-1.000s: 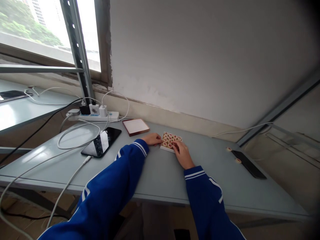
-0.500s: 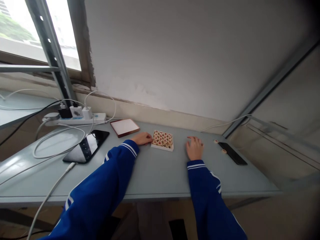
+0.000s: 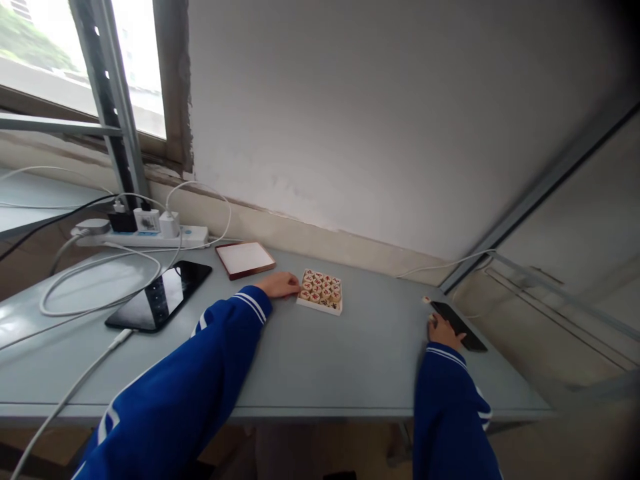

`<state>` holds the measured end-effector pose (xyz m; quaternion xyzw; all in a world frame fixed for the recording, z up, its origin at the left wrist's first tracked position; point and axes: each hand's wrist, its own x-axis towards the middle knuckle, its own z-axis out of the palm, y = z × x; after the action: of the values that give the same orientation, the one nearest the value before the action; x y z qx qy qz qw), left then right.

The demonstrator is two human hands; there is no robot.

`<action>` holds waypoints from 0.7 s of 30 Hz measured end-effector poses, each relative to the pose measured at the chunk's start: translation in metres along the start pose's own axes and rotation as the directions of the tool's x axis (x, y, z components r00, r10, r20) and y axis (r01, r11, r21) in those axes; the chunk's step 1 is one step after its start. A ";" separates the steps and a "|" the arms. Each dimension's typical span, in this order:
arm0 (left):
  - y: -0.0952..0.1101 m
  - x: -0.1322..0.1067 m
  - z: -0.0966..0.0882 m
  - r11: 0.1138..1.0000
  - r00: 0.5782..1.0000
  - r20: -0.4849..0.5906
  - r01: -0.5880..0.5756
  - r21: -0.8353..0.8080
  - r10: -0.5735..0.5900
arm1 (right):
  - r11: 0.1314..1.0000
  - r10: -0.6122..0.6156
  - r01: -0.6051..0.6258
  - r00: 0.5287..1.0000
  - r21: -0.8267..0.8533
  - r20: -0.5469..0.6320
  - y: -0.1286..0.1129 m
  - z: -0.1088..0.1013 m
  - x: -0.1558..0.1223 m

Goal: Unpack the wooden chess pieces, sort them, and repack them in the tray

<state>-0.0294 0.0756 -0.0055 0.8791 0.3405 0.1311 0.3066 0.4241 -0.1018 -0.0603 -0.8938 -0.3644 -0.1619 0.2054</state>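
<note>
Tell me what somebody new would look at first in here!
Probably the bright blue sleeves, stretched over the gray desk. Next, the little white box between the hands, filled with round pieces with red marks, the left hand at its left edge. Then the right hand, far to the right, beside a flat black slab.

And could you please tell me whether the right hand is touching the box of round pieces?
Apart: the head view shows a wide stretch of tabletop between the right hand and the box of round pieces.
</note>
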 end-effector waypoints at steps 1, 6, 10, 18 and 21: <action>0.000 0.000 0.000 1.000 1.000 0.000 0.002 0.001 -0.002 | 0.999 -0.039 0.039 0.999 0.025 0.009 -0.003 0.000 0.000; 0.003 0.000 0.001 0.999 1.000 0.000 0.026 0.021 -0.026 | 0.871 -0.322 0.256 0.942 0.419 0.095 -0.037 -0.002 -0.009; 0.005 -0.002 0.001 0.999 0.999 0.009 0.035 -0.003 -0.035 | 0.747 -0.474 0.340 0.875 0.571 0.098 -0.087 -0.002 -0.029; 0.004 -0.002 0.000 0.999 0.999 -0.001 0.035 0.021 -0.035 | 0.596 -0.592 0.430 0.806 0.678 0.009 -0.182 -0.019 -0.074; 0.004 -0.002 0.000 1.000 1.000 0.004 0.021 0.009 -0.021 | 0.505 -0.627 0.485 0.774 0.714 -0.082 -0.212 -0.036 -0.096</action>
<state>-0.0290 0.0718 -0.0029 0.8772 0.3496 0.1243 0.3046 0.2015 -0.0380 -0.0185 -0.5906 -0.6830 0.0164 0.4294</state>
